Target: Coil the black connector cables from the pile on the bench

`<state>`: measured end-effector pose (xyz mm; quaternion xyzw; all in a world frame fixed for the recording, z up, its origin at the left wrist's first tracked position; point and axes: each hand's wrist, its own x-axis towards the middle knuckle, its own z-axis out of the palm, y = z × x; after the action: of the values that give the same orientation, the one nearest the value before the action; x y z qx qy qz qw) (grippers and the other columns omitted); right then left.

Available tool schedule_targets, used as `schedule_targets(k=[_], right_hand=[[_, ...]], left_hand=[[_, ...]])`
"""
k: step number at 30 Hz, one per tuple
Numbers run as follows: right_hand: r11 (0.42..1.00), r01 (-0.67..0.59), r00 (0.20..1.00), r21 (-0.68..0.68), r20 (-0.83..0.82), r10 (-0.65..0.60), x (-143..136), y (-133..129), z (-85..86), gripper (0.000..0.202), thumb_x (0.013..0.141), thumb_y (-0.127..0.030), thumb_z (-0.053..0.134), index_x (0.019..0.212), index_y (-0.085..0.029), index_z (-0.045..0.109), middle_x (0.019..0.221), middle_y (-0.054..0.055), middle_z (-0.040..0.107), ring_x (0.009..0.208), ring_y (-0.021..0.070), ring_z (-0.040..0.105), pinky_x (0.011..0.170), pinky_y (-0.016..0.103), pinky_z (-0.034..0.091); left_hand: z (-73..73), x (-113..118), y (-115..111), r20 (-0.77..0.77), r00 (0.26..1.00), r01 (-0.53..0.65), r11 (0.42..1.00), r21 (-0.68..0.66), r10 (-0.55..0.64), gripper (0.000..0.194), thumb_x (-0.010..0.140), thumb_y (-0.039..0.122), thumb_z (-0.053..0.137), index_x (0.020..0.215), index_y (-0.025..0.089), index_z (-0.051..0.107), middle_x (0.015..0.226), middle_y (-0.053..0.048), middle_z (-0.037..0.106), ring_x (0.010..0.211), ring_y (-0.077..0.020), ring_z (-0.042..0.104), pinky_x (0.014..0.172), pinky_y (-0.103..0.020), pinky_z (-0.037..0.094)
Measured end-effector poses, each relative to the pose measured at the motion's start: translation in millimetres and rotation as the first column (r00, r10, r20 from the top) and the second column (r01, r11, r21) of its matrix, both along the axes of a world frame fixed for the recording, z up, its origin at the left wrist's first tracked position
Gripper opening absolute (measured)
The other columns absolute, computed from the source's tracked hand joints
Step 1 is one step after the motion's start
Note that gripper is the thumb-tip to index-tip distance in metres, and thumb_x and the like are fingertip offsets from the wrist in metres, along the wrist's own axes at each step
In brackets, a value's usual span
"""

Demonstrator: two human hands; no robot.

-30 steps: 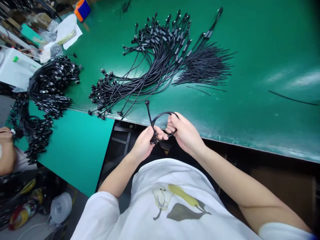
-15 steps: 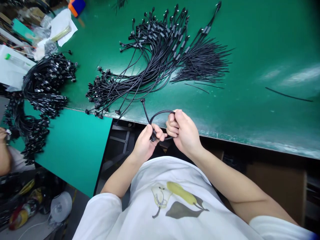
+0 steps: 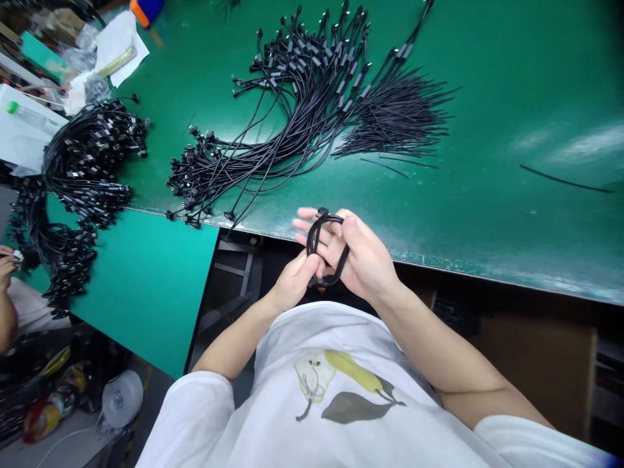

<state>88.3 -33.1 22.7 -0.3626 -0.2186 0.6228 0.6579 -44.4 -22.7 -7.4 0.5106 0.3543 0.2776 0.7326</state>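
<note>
A black cable is wound into a small coil between my hands, just in front of the table edge. My left hand pinches the coil's lower left side between thumb and fingers. At the coil's upper right, the thumb of my right hand presses on the cable, while several of that hand's fingers stretch out behind the loop. One black connector shows at the top of the coil. Beyond my hands, a large bunch of black cables with connectors lies on the green table.
Thin black strips lie heaped beside the bunch, and one loose strip is at the right. More bundled cables are at the left, near papers. Another person's hand shows at the left edge.
The cable's loose end has been wrapped round into a tighter coil. My left hand has moved right, closer to my right hand, whose fingers have extended behind the coil.
</note>
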Motion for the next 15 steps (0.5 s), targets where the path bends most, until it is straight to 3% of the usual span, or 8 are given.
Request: schedule_targets(k=[4,7,9,12,15], right_hand=[[0.999,-0.006,0.997,-0.051,-0.073,0.002,2.2,-0.3,8.2,0.044,0.085,-0.062,0.061,0.087,-0.025,0.038,0.073,-0.005,0.052,0.058,0.0076,0.048,0.049,0.017,0.041],[0.997,-0.051,0.995,-0.054,-0.090,0.046,4.8,3.8,13.5,0.045,0.082,-0.060,0.065,0.090,-0.026,0.037,0.068,-0.008,0.045,0.052,0.0056,0.039,0.045,0.015,0.032],[0.993,-0.100,0.992,-0.067,-0.084,0.095,7.8,7.3,16.6,0.048,0.080,-0.061,0.067,0.089,-0.026,0.036,0.068,-0.008,0.044,0.052,0.0052,0.037,0.046,0.016,0.032],[0.991,-0.107,0.993,-0.076,-0.054,0.103,13.5,10.5,18.8,0.049,0.080,-0.062,0.067,0.088,-0.026,0.036,0.067,-0.008,0.043,0.052,0.0050,0.037,0.050,0.017,0.036],[0.994,-0.097,0.995,-0.057,-0.036,0.095,19.5,10.3,16.7,0.049,0.080,-0.063,0.066,0.089,-0.026,0.036,0.067,-0.009,0.043,0.052,0.0052,0.038,0.051,0.019,0.040]], left_hand=[[1.1,1.9,-5.4,0.044,0.987,0.159,0.962,-0.221,-0.154,0.054,0.079,0.068,0.061,0.072,0.016,0.048,0.072,-0.001,0.057,0.066,-0.0133,0.059,0.075,-0.033,0.051],[5.1,5.0,-6.6,0.109,0.984,0.165,0.942,-0.291,-0.139,0.053,0.077,0.068,0.063,0.085,0.017,0.052,0.075,-0.004,0.064,0.069,-0.0163,0.063,0.071,-0.032,0.050],[10.0,6.7,-3.4,0.140,0.976,0.206,0.923,-0.326,-0.169,0.058,0.079,0.073,0.057,0.089,0.016,0.056,0.076,-0.005,0.065,0.069,-0.0168,0.062,0.070,-0.031,0.049],[19.4,8.8,4.2,0.180,0.949,0.308,0.879,-0.365,-0.258,0.065,0.081,0.078,0.044,0.079,0.015,0.060,0.071,-0.006,0.063,0.066,-0.0159,0.058,0.070,-0.030,0.048],[27.6,10.7,8.9,0.195,0.946,0.319,0.858,-0.402,-0.260,0.059,0.086,0.071,0.046,0.082,0.015,0.064,0.071,-0.005,0.060,0.066,-0.0150,0.054,0.070,-0.030,0.046]])
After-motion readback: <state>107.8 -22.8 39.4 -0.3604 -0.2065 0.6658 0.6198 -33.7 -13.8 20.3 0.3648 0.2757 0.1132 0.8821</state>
